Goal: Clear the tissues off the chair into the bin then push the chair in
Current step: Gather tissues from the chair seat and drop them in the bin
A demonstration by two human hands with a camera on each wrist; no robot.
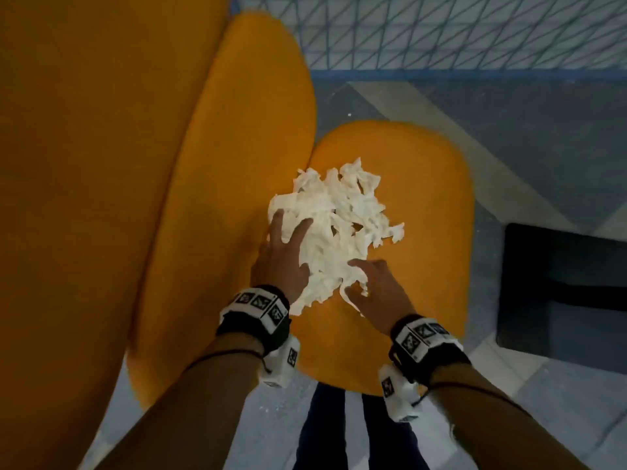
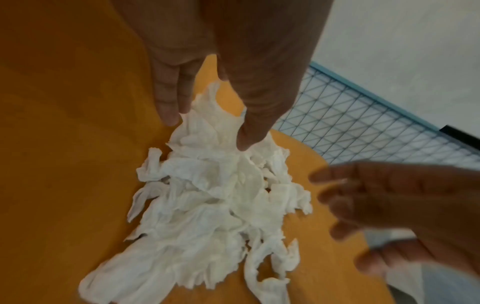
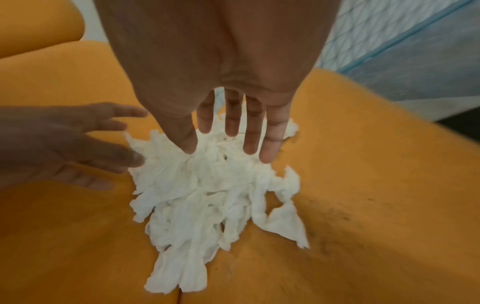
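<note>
Two hands (image 1: 283, 262) (image 1: 376, 290), one tissue pile (image 1: 334, 228)

Open hands (image 2: 233, 67) around tissues (image 2: 213, 205)

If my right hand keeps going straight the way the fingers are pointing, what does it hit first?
Most likely the tissues. The right hand points forward with straight fingers over the near edge of the white pile on the orange chair seat. Whether the fingertips already touch it is unclear.

No words or numbers can be read; the wristbands (image 1: 255, 308) carry black-and-white square markers, perhaps coded, not text.
</note>
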